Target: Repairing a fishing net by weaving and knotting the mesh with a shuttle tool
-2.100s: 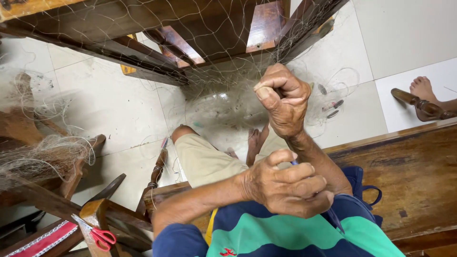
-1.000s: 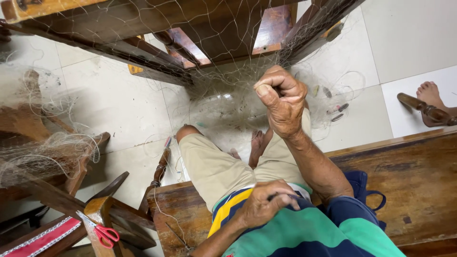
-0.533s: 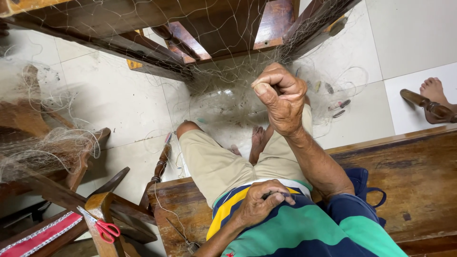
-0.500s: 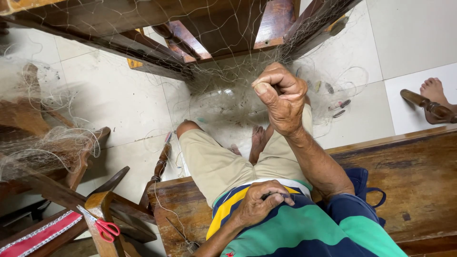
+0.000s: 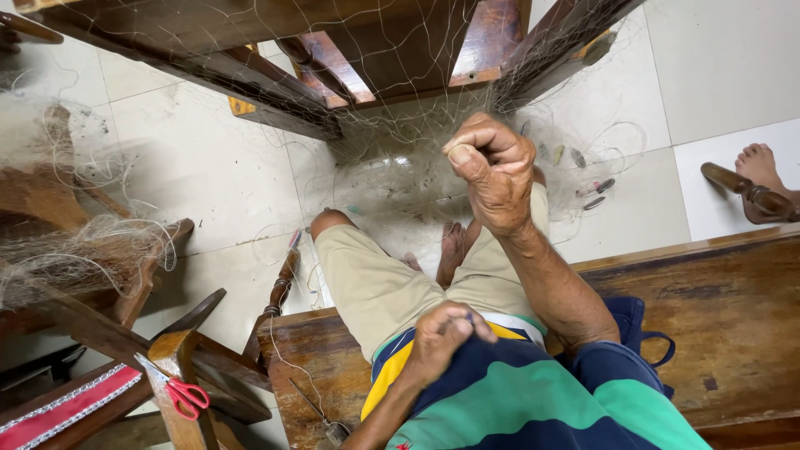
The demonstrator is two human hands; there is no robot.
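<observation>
The right hand [image 5: 493,171] is held up high and far out from the body. It is closed in a tight fist, and it pinches a bit of the thin fishing net [image 5: 400,158] between the thumb and the side of the first finger. The net hangs from the dark wooden frame [image 5: 367,50] at the top and spreads down to the white tiled floor [image 5: 200,167], so it lies far from the body, beyond the fist.

The left hand [image 5: 442,333] is low and near, pressed close to the striped shirt [image 5: 517,392]. Its fingers are curled around something small and thin. It looks like a little tool or a thread, but it is too small to tell which.

The two hands are well apart, one far and high, one near and low. The right hand is the one at the net. A line between the hands would run from near to far.

The person sits on a wooden bench [image 5: 717,308]. More net lies bunched on a wooden chair [image 5: 100,258] at the left. Red-handled scissors [image 5: 179,392] rest on a chair arm at the near left. A few small things lie under the net on the floor at the right. No box or bowl is in view.
</observation>
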